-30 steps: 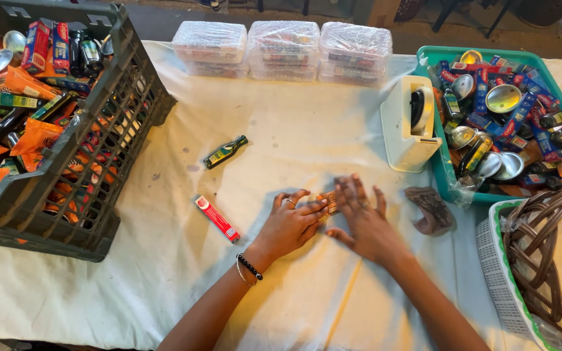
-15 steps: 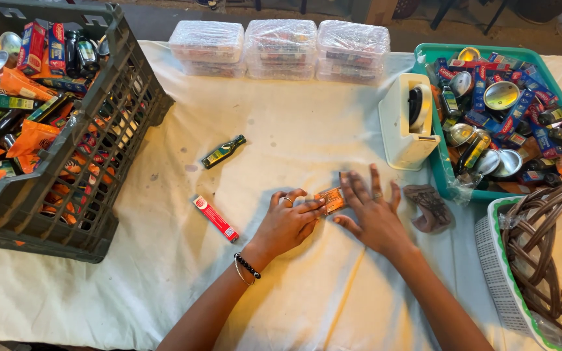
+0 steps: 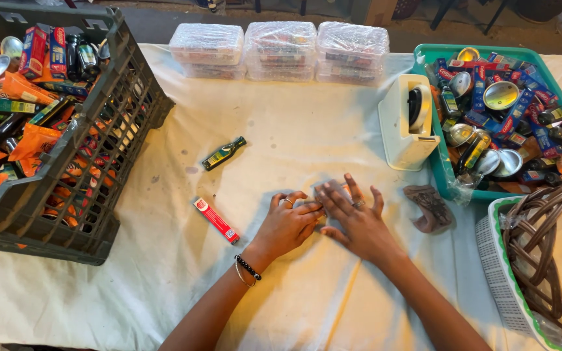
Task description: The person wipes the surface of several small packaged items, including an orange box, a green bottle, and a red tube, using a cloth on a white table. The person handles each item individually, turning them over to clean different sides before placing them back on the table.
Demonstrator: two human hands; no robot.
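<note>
I see both hands flat on the white cloth [image 3: 307, 130], fingertips meeting: left hand [image 3: 289, 224] and right hand [image 3: 358, 221] pressing a small packet [image 3: 330, 190], mostly hidden, gripping nothing. The red box [image 3: 216, 220] lies at nine o'clock from them, the small bottle [image 3: 223, 153] at ten.

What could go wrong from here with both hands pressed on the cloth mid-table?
1. The right hand covers whatever lies beneath it, so a small item could slip or crease unseen.
2. The left hand sits near the red stick pack; a sweep sideways might knock it along the white cloth.
3. Dragging the cloth might roll the small dark bottle lying loose.
</note>
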